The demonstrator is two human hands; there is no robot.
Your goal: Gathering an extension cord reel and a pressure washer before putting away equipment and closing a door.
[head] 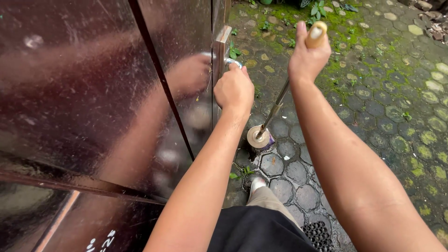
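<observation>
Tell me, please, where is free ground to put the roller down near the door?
Free: the mossy paving right of the right hand, and the pavers between roller head and drain grate. Crowded: beside the glossy door, where the left hand grips the metal handle and the foot stands.

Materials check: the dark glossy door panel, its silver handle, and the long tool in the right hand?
Dark glossy door panel: likely polished or lacquered sheet metal; mirror-like reflections, fine scratches. Silver handle, gripped by the left hand: looks like bright chromed metal. Long tool: shiny metal shaft, pale wooden-looking grip in the right hand, round tan end of unclear material.
</observation>
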